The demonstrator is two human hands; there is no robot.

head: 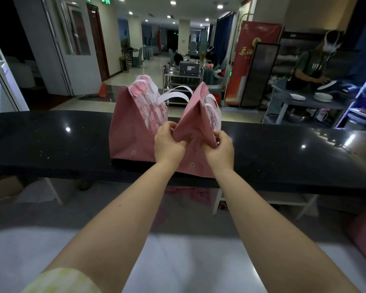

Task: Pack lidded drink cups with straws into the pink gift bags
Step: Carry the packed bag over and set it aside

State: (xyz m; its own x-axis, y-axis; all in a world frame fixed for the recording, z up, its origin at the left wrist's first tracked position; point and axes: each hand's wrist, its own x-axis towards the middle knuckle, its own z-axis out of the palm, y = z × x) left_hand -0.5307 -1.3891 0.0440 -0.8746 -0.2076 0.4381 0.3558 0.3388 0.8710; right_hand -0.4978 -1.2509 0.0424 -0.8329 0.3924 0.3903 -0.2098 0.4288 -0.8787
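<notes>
I see two pink gift bags standing side by side on the black counter (pixel 51 140), their sides touching near the base. The left bag (pixel 129 127) stands on its own, its white handles (pixel 148 85) upright, with a pale cartoon print on the face turned toward the other bag; I cannot read any lettering on it. The right bag (pixel 195 115) stands nearer the counter's front edge and has both my hands on it. My left hand (pixel 168 144) has its fingers closed on a fold of the bag's pink side panel, pinching the material between thumb and fingertips. My right hand (pixel 219 149) is likewise closed, thumb and fingers clamped on the fold at the bag's right edge. Between the two grips the panel is creased inward. A small round white mark (pixel 192 165) sits low on this bag, and a matching one (pixel 133 152) on the left bag; both are too small to read.

No cups or straws show anywhere; whether any are inside the bags I cannot tell.

Beyond the counter stands a red banner (pixel 247 58) with large yellow Chinese characters, partly hidden and not legible to me. Green exit signs (pixel 106 1) glow at the ceiling. At the right, a person (pixel 313 66) in a green shirt works at a grey table holding white plates (pixel 323 97).
</notes>
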